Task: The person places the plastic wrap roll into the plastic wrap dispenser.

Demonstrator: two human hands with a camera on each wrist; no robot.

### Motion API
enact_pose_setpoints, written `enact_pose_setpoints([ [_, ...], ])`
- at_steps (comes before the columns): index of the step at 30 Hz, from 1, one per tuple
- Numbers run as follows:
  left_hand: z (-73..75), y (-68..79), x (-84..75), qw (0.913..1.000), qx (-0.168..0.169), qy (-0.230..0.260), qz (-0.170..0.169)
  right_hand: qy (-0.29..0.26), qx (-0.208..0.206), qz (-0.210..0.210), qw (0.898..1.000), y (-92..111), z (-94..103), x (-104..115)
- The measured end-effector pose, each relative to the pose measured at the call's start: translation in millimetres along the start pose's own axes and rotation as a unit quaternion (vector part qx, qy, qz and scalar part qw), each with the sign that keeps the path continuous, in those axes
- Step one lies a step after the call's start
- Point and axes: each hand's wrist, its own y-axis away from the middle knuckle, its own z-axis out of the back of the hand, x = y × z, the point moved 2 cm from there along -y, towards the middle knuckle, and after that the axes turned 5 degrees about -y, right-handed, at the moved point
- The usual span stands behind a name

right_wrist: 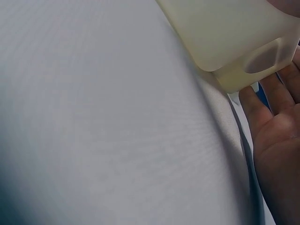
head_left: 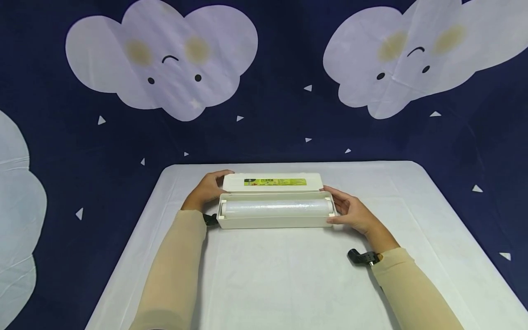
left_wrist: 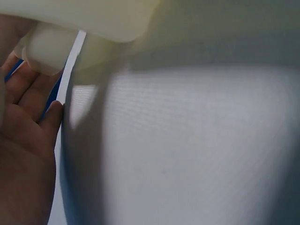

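Note:
A long off-white cling film box (head_left: pixel 272 222) lies on the table with a roll of clear cling film (head_left: pixel 276 208) inside. Its lid (head_left: pixel 233 183), with a green and yellow label, stands raised along the far side. My left hand (head_left: pixel 208 188) grips the lid's left end, fingers over the top and thumb lower down. At the opposite end, my right hand (head_left: pixel 352 213) holds the box, thumb at the front corner and fingers behind. The left wrist view shows the hand (left_wrist: pixel 28 140) beside the box's pale corner. Fingers (right_wrist: pixel 276 96) reach behind the box end in the right wrist view.
A white cloth covers the table (head_left: pixel 280 279), its far edge just behind the box. Beyond hangs a dark blue cloth (head_left: pixel 276 133) printed with clouds and small triangles. Black wrist camera mounts (head_left: pixel 363 257) sit at both cuffs.

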Motion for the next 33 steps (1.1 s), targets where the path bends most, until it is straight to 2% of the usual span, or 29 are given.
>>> enact_pose_setpoints([
  [4,0.8,0.2,2.6,0.9995,-0.009,0.029,0.004,-0.003,0.003,0.002,1.0,-0.2,-0.6,-0.1],
  [5,0.8,-1.5,7.5,0.9993,-0.015,0.034,0.001,-0.004,0.004,0.002,1.0,-0.2,-0.9,-0.1],
  [11,3.2,-1.0,11.2,0.9986,-0.025,0.046,-0.007,-0.006,0.009,0.005,1.0,-0.6,-1.1,-0.5],
  [26,13.6,4.8,10.7,0.998,-0.038,0.051,-0.001,-0.002,0.004,0.004,1.0,-0.3,-3.1,1.2],
  [33,19.4,6.1,4.8,0.9967,-0.049,0.065,-0.001,-0.003,0.004,0.011,1.0,-0.2,-1.1,0.3],
])
